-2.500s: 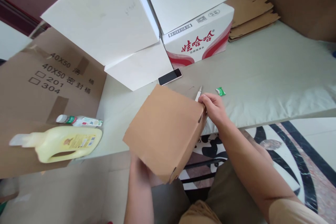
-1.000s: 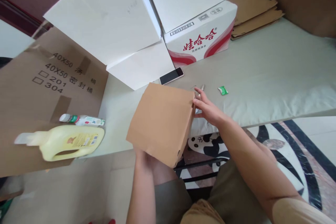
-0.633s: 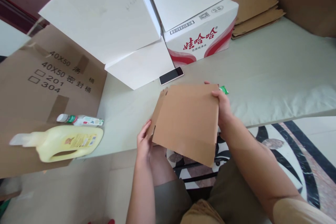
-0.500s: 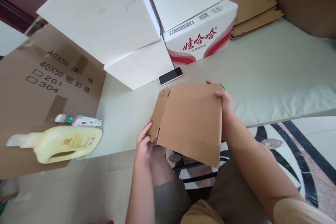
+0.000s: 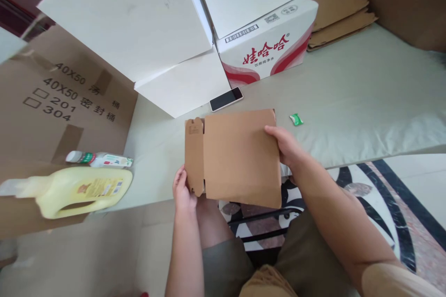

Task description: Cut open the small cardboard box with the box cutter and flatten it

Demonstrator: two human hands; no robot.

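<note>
A flat brown cardboard box blank (image 5: 240,158) is held over the near edge of the pale table (image 5: 348,97). Its narrow side flap (image 5: 194,155) is folded out to the left. My left hand (image 5: 181,191) grips the lower left of that flap from beneath, fingers curled. My right hand (image 5: 284,146) holds the blank's right edge, thumb on top and fingers hidden under the card.
A phone (image 5: 226,99) lies face up just beyond the blank, a small green packet (image 5: 296,119) to its right. White boxes (image 5: 139,23) and a red-printed carton (image 5: 268,39) stand behind. A yellow jug (image 5: 81,190) and a small bottle (image 5: 99,159) lie at left on brown cardboard (image 5: 52,102).
The cardboard has gone from a tilted, box-like shape to a flat sheet facing me, its left flap opened out. My right hand shifted from the top corner to the right edge.
</note>
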